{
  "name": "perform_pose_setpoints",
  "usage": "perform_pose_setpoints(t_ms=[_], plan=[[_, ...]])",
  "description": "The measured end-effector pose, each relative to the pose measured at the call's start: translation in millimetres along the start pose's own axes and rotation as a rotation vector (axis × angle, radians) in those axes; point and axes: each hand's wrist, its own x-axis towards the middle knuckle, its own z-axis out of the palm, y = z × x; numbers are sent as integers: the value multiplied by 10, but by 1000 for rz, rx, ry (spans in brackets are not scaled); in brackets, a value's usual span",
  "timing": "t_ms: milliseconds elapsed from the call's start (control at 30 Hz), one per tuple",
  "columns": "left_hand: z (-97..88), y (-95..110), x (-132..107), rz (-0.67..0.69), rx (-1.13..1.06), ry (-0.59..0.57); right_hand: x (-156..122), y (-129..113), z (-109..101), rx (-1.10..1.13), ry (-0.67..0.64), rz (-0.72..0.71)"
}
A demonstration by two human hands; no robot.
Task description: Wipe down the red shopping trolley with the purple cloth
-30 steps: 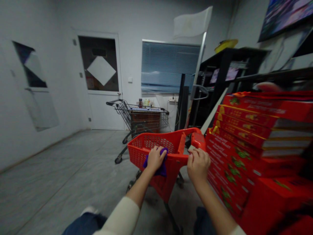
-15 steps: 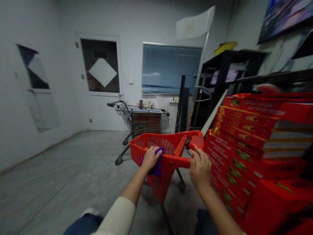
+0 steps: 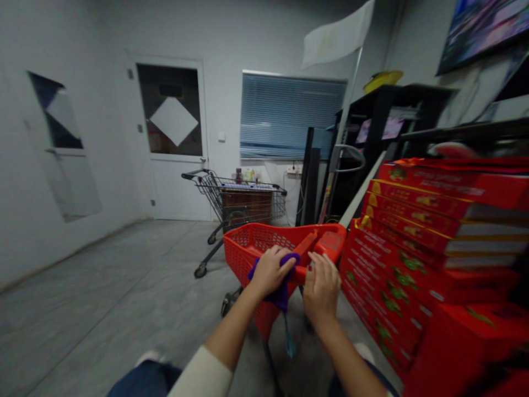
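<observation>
A red plastic shopping cart [image 3: 243, 259] stands in front of me, with a perforated basket and a child-seat-like part at the handle end. My left hand [image 3: 271, 270] is closed over a purple cloth [image 3: 282, 295], pressing it on the cart's near side rim. The cloth hangs down below my fingers. On the handle end, my right hand [image 3: 322, 284] grips the red rim, fingers bent over it; part of the grip is hidden. Both hands are close together. A light-blue strip [image 3: 290, 344] dangles under the cloth.
A black wire shopping cart [image 3: 252, 201] holding a brown box stands behind. To the right is a tall stack of red boxes [image 3: 384, 270]. A pole with a white flag [image 3: 336, 41] rises beyond the red cart. A white door [image 3: 182, 190] is at the back wall.
My left hand has slid right along the rim with the purple cloth, and my right hand has shifted left. The red cart has turned slightly, and the flag pole has shifted right with it.
</observation>
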Motion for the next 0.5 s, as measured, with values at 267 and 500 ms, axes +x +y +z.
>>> perform_pose_setpoints(t_ms=[267, 500], plan=[[-62, -648, 53, -147, -81, 54, 103, 223, 22, -8, -70, -18], [-145, -277, -61, -104, -67, 101, 18, 31, 189, 97, -8, 9]])
